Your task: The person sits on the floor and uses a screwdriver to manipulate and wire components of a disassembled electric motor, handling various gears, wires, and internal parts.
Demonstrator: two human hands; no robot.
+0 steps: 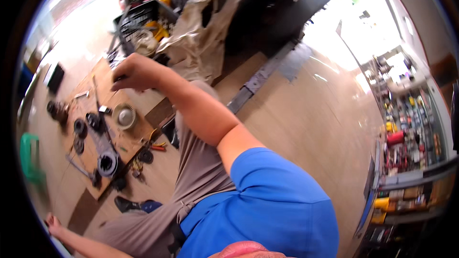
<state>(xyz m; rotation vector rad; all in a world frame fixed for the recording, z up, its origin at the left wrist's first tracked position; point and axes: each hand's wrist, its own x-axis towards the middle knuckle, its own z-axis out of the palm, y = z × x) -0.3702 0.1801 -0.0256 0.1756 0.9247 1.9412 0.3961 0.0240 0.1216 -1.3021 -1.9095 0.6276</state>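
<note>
A cream cloth (213, 43) hangs at top centre; crowded shelves (415, 176) line the right; a green object (26, 162) stands far left.

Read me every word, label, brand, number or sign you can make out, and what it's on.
None is readable.
Packed shelves on the right: goods too small and blurred to read.
Pale ribbed wheel and wooden board: no lettering can be made out.
Blue shirt: none on the part showing.

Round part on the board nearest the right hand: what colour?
The round part is cream, best seen in head view.
</note>
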